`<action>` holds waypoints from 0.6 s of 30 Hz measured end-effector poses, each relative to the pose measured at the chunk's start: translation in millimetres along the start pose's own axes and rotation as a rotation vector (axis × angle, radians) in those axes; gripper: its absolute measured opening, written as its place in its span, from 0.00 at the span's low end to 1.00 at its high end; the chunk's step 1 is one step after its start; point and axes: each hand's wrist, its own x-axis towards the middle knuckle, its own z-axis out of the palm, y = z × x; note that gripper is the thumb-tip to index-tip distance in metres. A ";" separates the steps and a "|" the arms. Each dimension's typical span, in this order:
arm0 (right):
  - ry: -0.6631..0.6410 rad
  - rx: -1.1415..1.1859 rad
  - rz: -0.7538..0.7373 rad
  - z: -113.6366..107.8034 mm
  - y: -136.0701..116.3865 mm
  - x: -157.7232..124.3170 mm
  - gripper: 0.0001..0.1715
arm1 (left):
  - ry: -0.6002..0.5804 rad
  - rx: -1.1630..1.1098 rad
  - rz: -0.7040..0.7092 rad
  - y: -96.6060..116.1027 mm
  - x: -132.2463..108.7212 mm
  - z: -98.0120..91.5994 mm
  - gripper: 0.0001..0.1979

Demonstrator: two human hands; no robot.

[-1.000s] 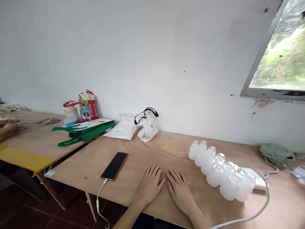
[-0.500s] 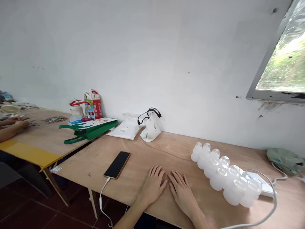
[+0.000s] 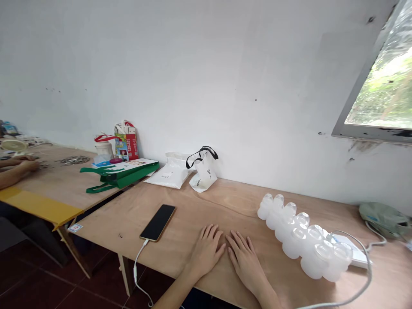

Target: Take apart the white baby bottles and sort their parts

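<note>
Pale plywood table (image 3: pixel 231 206): left hand (image 3: pixel 206 253) & right hand (image 3: pixel 246 262) lie flat, empty, side by side, almost touching, prob. just resting. Frosted plastic bottles (image 3: pixel 296 236) in double row just right of them, phone (image 3: pixel 157 223) to left.

There is one left hand (image 3: pixel 206 253), one right hand (image 3: pixel 246 262) and one phone (image 3: pixel 157 222) on the desk (image 3: pixel 193 206). Nearby are roughly twelve plastic bottles (image 3: pixel 299 236), one white packet (image 3: pixel 168 175), one white tote bag (image 3: pixel 203 177) and one green bag (image 3: pixel 135 177).
</note>
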 end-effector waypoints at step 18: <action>-0.028 0.000 -0.006 -2.7 -0.6 0.4 0.28 | -0.011 -0.001 0.003 2.2 0.9 -4.0 0.17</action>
